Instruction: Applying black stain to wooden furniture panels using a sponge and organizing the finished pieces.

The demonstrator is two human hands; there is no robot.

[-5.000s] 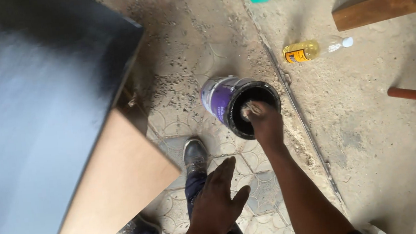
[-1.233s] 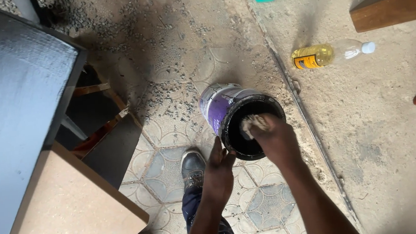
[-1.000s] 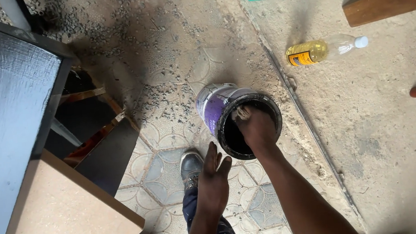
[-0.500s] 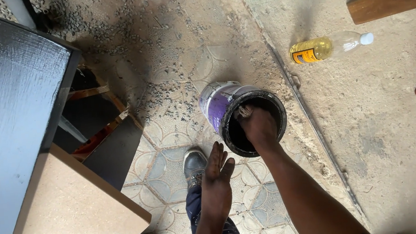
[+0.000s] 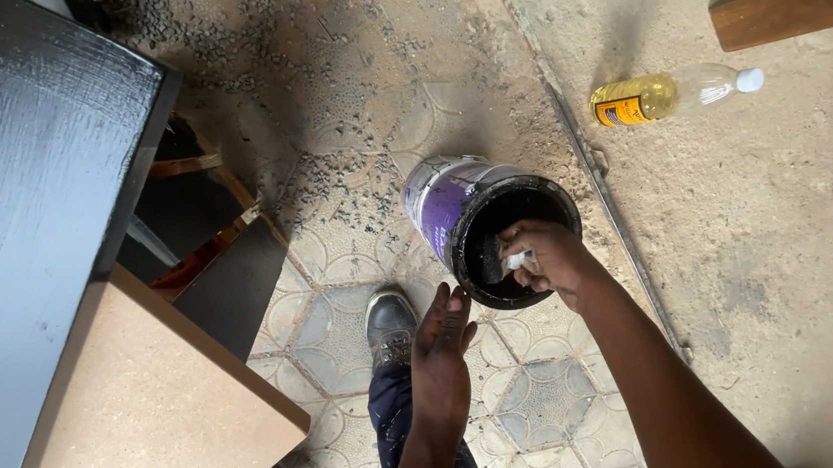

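Head view: right hand (image 5: pixel 551 260) down inside the mouth of the can (image 5: pixel 491 225), grip pinched on a small pale rag (image 5: pixel 516 258) at the can's 3 o'clock rim. Left hand (image 5: pixel 442 354) at the can's 7 o'clock, just beside but apart from it, fingers spread flat, holding nothing. Can upright on the tiled floor (image 5: pixel 542 404), purple-sided, black inside, shoe (image 5: pixel 390 324) at its 8 o'clock. Rag likely soft, limp, wet and slippery with black paint; best pinched at a dry corner. Can probably heavy if full, stiff-walled, rim slick; safer taken by the outer wall. Black-painted bench (image 5: pixel 22 198) well off at 9 o'clock, bare board (image 5: pixel 142 429) below it; bottle (image 5: pixel 670 94) of yellow liquid lying at 2 o'clock.
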